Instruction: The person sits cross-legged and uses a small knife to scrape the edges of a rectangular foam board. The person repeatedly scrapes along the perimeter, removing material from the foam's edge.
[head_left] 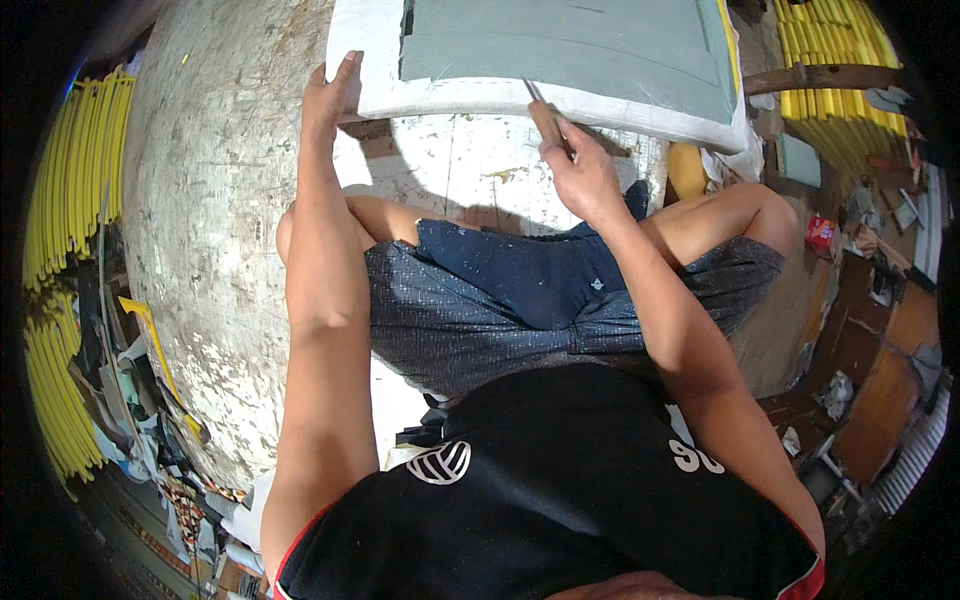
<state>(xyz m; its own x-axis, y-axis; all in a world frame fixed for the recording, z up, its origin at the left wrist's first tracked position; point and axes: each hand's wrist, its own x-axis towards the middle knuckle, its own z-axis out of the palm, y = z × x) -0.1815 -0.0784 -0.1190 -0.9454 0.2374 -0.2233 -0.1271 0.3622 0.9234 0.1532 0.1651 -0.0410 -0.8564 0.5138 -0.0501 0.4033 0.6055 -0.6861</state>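
A panel wrapped in white fabric [440, 98], with a grey-green sheet [560, 48] over its middle, lies in front of me and runs past the upper edge. My left hand [328, 95] grips its near left corner, thumb along the side; some of those fingers are hidden. In my right hand [585, 175] is a tool with a wooden handle [545, 122] and a thin metal tip. That tip points away from me and rests over the panel's near edge, where the white fabric meets the sheet. Whether it touches the fabric I cannot tell.
I sit cross-legged on a worn, paint-flecked surface [210, 250]. Stacks of yellow frames [80, 170] stand at the left, with more yellow frames [835, 60] at the far right. Scraps and a small red packet [820, 233] lie to the right.
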